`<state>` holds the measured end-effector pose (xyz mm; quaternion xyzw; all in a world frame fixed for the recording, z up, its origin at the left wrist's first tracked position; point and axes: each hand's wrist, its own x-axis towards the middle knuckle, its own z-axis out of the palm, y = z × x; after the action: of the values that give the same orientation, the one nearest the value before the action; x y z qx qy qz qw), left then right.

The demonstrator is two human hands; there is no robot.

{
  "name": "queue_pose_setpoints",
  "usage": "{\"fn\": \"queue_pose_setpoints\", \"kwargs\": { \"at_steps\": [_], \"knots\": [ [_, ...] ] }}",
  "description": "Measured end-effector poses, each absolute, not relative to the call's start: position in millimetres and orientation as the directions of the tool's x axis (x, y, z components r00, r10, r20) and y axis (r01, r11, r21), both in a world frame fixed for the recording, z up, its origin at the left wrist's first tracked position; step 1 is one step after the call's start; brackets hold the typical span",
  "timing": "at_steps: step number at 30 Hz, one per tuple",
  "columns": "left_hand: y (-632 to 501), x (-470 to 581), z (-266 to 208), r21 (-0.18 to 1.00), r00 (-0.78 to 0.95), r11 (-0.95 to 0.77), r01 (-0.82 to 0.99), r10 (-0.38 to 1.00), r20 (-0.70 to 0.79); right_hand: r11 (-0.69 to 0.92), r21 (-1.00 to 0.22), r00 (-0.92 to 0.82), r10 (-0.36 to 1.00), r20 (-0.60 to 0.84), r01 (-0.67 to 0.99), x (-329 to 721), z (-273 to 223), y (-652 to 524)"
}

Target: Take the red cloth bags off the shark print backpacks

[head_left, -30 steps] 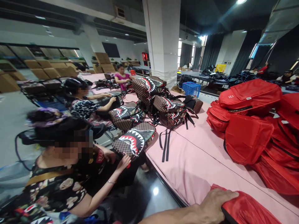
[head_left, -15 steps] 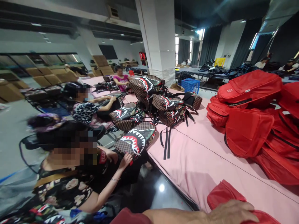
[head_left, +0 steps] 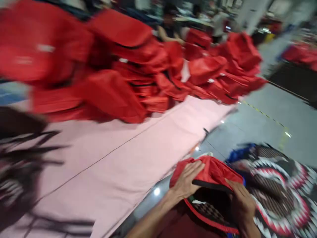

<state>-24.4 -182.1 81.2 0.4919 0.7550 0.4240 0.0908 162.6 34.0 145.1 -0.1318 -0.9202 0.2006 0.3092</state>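
A red-lined bag (head_left: 215, 170) lies at my lap with its black-edged mouth open toward me, and a brown checkered surface shows inside. My left hand (head_left: 187, 180) grips the left part of the rim, fingers over the red cloth and thumb near the black edging. On the right side of the mouth, my right hand (head_left: 241, 201) holds the rim; its lower fingers are partly hidden by the bag. Close by on the right are brown checkered bags with shark-teeth print (head_left: 277, 191).
A pink-covered table (head_left: 119, 158) runs diagonally on the left, with a long pile of red bags (head_left: 128, 89) along its far side. Blurred dark bags with straps (head_left: 22, 178) sit at the left edge. Another person (head_left: 170, 28) is behind the pile. Grey floor (head_left: 257, 132) shows at right.
My view has swung right, away from the seated co-workers. One hand rested on red cloth at the table's edge before; now both hands hold the red-lined bag at my lap.
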Motion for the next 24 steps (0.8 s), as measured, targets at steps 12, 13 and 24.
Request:
{"fn": "queue_pose_setpoints", "kwargs": {
  "at_steps": [12,13,24],
  "knots": [
    [16.7,-33.1,61.4,0.665,0.028,-0.281,0.692,0.931,0.364,0.708,-0.448,-0.497,0.704,0.507,0.546,248.0,127.5,95.0],
    [32.1,-31.4,57.7,0.655,0.027,-0.293,0.696,0.923,0.384,0.692,-0.464,-0.481,0.72,0.5,0.554,249.7,122.5,106.1],
    [157.3,-54.5,65.0,0.886,-0.184,0.061,0.459,0.983,0.028,0.352,-0.777,-0.633,0.771,-0.076,0.522,213.2,105.3,280.3]
  ]
}}
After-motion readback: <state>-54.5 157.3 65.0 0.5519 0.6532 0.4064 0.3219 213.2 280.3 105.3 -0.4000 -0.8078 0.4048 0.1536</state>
